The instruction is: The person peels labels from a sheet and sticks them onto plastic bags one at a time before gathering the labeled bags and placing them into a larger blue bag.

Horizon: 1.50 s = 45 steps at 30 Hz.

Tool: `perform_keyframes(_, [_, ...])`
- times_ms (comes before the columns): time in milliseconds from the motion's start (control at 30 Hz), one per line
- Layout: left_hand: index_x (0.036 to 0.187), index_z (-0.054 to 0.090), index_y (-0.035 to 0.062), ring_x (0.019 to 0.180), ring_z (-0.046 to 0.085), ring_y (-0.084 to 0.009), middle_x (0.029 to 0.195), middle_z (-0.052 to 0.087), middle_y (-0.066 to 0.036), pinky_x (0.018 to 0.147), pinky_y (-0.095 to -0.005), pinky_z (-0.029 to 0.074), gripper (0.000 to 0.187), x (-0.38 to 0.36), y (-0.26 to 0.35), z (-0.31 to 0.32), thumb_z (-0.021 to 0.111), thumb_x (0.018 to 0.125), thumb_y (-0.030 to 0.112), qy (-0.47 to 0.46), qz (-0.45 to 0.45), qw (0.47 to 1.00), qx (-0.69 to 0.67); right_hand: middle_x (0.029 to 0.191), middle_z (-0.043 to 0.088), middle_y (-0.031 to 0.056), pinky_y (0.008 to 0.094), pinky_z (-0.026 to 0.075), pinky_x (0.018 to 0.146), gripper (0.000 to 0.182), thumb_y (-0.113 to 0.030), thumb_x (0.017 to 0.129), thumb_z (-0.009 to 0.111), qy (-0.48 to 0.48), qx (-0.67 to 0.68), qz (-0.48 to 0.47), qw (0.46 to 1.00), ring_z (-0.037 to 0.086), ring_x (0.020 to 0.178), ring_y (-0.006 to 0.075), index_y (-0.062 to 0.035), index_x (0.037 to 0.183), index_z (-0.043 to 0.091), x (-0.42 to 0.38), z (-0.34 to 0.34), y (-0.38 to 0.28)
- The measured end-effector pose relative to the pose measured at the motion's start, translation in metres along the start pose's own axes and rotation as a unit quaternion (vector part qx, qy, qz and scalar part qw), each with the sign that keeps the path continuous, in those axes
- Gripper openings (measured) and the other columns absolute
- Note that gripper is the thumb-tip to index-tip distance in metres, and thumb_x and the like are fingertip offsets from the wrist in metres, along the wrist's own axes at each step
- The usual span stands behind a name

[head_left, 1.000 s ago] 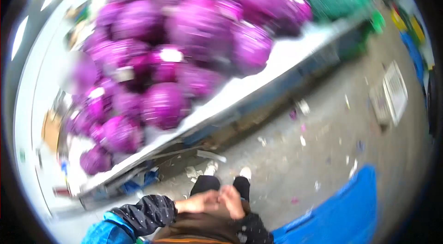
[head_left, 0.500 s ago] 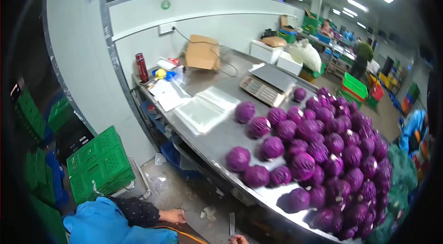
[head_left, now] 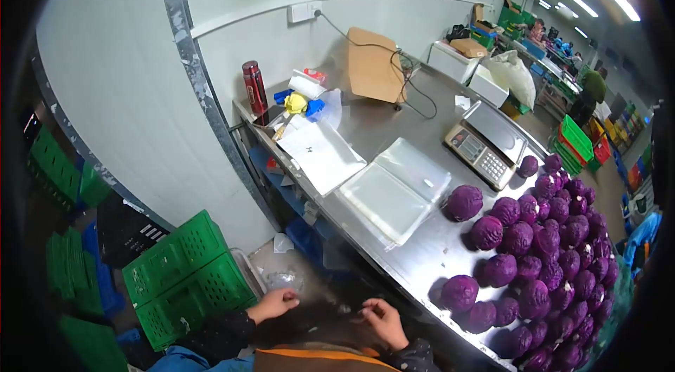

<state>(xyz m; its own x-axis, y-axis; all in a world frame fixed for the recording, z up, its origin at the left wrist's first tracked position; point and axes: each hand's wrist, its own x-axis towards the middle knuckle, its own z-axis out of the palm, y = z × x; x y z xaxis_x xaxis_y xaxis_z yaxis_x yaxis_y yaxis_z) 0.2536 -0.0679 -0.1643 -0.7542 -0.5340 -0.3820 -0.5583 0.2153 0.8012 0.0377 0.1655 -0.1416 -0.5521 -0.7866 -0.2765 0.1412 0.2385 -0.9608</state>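
Note:
My left hand [head_left: 275,304] hangs in the air near the green crates, its fingers loosely stretched and holding nothing. Facing it is my right hand [head_left: 384,321], just off the near edge of the steel table; its fingers are slightly bent and apart, with nothing visible in them. On the right of the table lies a big heap of red cabbages [head_left: 534,298]. One red cabbage [head_left: 459,293] sits at the heap's near-left side, closest to my right hand. Clear plastic bags [head_left: 394,193] lie flat in a stack left of the heap.
A weighing scale [head_left: 485,147] stands behind the cabbages. Farther left are white papers [head_left: 320,154], a red thermos [head_left: 254,87], a yellow-and-blue bundle [head_left: 297,103] and a cardboard piece [head_left: 375,66] with a cable. Green crates [head_left: 186,273] stand at lower left. People work in the background.
My view has turned and moved closer to the table's left part. Both hands have come up more fully into view and nearer the table, facing each other.

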Motion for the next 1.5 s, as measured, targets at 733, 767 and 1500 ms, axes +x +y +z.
perform_keyframes(733, [0.106,0.059,0.003,0.09,0.061,-0.0144,0.096,0.065,-0.007,0.081,-0.0289,0.048,0.026,0.228,0.133,-0.166,0.065,0.084,0.015,-0.08,0.034,0.995,-0.049,0.096,0.055,0.0081,0.0303,0.053,0.065,0.038,-0.007,0.087,0.057,0.194,0.388,0.116,0.893,0.062,0.081,0.0224,-0.0009,0.121,0.042,0.493,0.0,-0.075])
perform_keyframes(767, [0.106,0.059,0.0031,0.088,0.061,-0.0138,0.095,0.065,-0.007,0.08,-0.0285,0.048,0.025,0.251,0.145,-0.177,0.065,0.084,0.015,-0.073,0.068,0.994,-0.036,0.089,0.056,0.0053,0.0271,0.05,0.061,0.037,-0.003,0.085,0.059,0.19,0.348,0.094,0.913,0.06,0.077,0.018,-0.0023,0.119,0.046,0.486,0.002,-0.079])
perform_keyframes(1500, [0.107,0.061,-0.0037,0.095,0.058,-0.0174,0.103,0.063,-0.009,0.091,-0.0276,0.041,0.046,0.37,0.247,-0.224,0.074,0.063,-0.001,-0.281,0.13,0.925,-0.222,0.091,0.061,-0.0007,0.0175,0.042,0.066,0.029,-0.001,0.081,0.065,0.289,0.178,0.083,0.937,0.052,0.076,0.0028,-0.0033,0.11,0.06,0.228,-0.023,-0.189])
